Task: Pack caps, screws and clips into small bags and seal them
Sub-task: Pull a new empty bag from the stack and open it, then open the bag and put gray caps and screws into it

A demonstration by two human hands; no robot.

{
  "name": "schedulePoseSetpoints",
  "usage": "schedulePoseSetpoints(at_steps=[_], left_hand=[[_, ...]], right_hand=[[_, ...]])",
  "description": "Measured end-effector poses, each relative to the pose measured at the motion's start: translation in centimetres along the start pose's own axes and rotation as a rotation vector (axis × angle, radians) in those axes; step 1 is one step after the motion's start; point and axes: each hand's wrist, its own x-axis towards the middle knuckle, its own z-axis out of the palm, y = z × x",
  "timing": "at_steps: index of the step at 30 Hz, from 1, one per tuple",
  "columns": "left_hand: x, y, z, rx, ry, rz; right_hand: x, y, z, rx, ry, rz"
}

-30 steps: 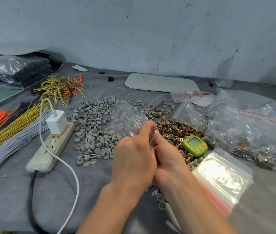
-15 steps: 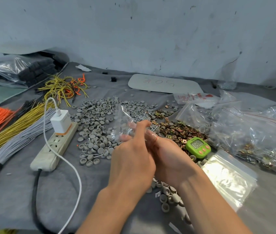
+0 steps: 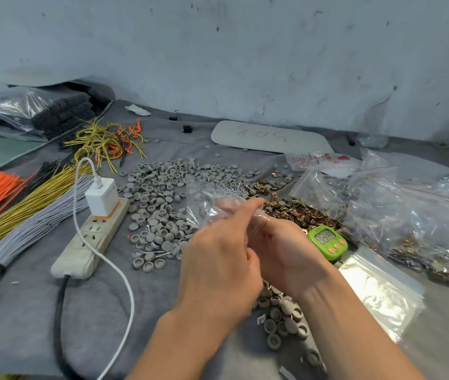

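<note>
**Both hands on one small clear bag**

Your left hand [image 3: 217,264] and right hand [image 3: 286,250] meet above the bench [image 3: 25,325]. Both pinch a small clear bag [image 3: 206,204] that stands up between them, with the left forefinger stretched along it. Grey caps [image 3: 160,193] lie spread behind and left of the bag, brass clips [image 3: 294,212] to its right, and a few screws [image 3: 235,189] between the two heaps. The green timer [image 3: 327,241] beside your right hand shows digits too small to read. The pale board [image 3: 270,137] by the wall bears handwriting like "50". Red print on a flat packet [image 3: 319,160] is illegible.
</note>
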Motion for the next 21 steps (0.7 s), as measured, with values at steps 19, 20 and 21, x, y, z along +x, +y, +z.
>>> schedulePoseSetpoints(at_steps=[19, 20, 21], left_hand=[[1.4, -5.4, 1.3, 0.124, 0.029, -0.065], [1.6, -5.7, 1.1, 0.113, 0.058, -0.097], [1.7, -6.0, 0.8, 0.095, 0.08, -0.136]], right_hand=[[0.5, 0.2, 0.3, -0.256, 0.3, -0.109], [0.5, -0.1, 0.1, -0.254, 0.351, -0.133], [0.5, -0.2, -0.1, -0.284, 0.409, -0.147]])
